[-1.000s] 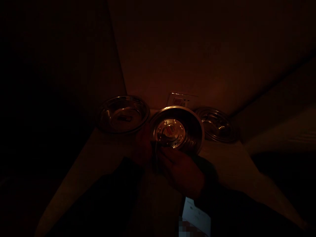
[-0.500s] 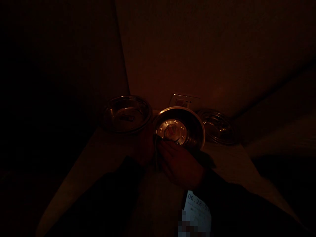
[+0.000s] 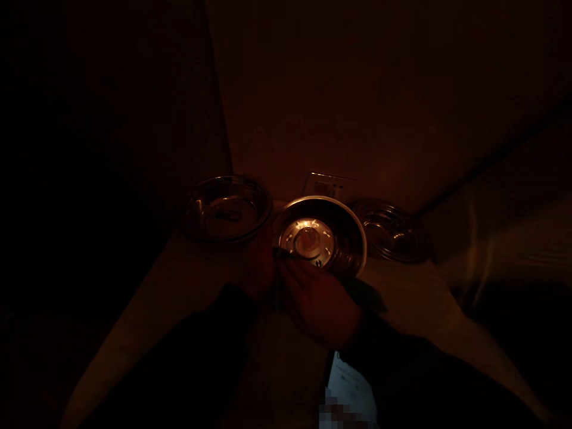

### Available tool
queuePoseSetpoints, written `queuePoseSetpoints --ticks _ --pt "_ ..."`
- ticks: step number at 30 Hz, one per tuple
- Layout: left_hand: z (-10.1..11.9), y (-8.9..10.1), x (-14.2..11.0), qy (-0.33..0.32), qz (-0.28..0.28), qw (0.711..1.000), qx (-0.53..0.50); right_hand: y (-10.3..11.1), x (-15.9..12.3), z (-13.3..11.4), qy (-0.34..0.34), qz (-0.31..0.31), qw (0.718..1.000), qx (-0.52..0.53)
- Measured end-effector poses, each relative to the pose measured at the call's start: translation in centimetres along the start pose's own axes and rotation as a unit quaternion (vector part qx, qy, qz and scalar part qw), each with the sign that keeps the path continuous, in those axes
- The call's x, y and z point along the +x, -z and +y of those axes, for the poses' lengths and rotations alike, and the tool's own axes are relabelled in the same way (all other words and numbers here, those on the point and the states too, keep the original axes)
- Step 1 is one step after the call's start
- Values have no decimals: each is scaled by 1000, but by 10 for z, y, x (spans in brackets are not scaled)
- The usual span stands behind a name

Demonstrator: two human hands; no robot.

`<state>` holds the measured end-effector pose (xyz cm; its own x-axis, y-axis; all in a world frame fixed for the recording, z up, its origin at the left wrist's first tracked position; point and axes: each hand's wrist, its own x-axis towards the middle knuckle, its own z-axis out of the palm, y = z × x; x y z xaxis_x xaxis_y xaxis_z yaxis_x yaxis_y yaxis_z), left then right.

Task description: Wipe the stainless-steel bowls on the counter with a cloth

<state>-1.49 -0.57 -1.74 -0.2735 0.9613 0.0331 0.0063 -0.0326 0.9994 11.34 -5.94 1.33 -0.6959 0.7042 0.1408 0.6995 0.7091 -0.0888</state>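
Observation:
In dim light, a shiny metal bowl (image 3: pixel 351 238) is tipped toward me, its inside facing up, with a round label on its bottom. My left hand (image 3: pixel 260 265) is at the bowl's left rim and appears closed on it; its fingers are mostly lost in the dark. Over the near rim, my right hand (image 3: pixel 319 301) presses a dark cloth (image 3: pixel 364 292) with its fingers together. Part of the cloth sticks out to the right of that hand.
A wide metal basin (image 3: pixel 263 223) stands at the table's back left, and stacked metal dishes (image 3: pixel 415 250) at the right. A wall socket plate (image 3: pixel 330 179) is behind. A lit phone screen (image 3: pixel 353 381) lies near the table's (image 3: pixel 147 316) front, under my right forearm.
The right hand and cloth have shifted slightly left and down along the bowl's near rim. The whole view has moved a little, and more of the bowl's bottom shows.

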Motion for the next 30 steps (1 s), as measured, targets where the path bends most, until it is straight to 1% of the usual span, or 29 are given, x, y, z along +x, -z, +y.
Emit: queuePoseSetpoints --ticks 2,4,6,8,10,11,13,16,19,22,24,27,28,30 --pt "0 1 1 0 -18 999 -30 4 -7 4 18 -19 1000 -14" --pt "2 0 1 -21 -42 997 -54 11 -21 12 29 -49 998 -36" --pt "4 -1 0 -48 -66 995 -60 18 -36 21 39 -65 995 -59" --pt "6 -3 0 -66 -84 993 -43 20 -45 25 55 -67 993 -77" --pt "6 -4 0 -69 -82 994 -12 15 -43 22 60 -53 993 -83" --pt "6 -4 0 -67 -72 995 2 11 -39 18 55 -43 994 -80" --pt "4 -3 0 -58 -52 997 22 1 -25 7 31 -14 997 -68" --pt "3 0 1 -29 -19 999 15 -11 -7 -6 0 11 999 -54" --pt "4 3 1 -8 -7 1000 1 -10 -12 -3 9 7 998 -58" --pt "6 2 2 -16 -42 998 -41 1 -33 15 51 -39 994 -91" --pt "6 0 3 -16 -68 995 -69 8 -45 26 75 -59 991 -96" --pt "3 -2 7 -35 -100 992 -67 13 -51 33 91 -67 989 -97" --pt "2 -2 7 -43 -104 991 -72 12 -50 33 92 -65 989 -98" --pt "1 -1 7 -37 -91 989 -106 9 -47 30 94 -51 989 -102"
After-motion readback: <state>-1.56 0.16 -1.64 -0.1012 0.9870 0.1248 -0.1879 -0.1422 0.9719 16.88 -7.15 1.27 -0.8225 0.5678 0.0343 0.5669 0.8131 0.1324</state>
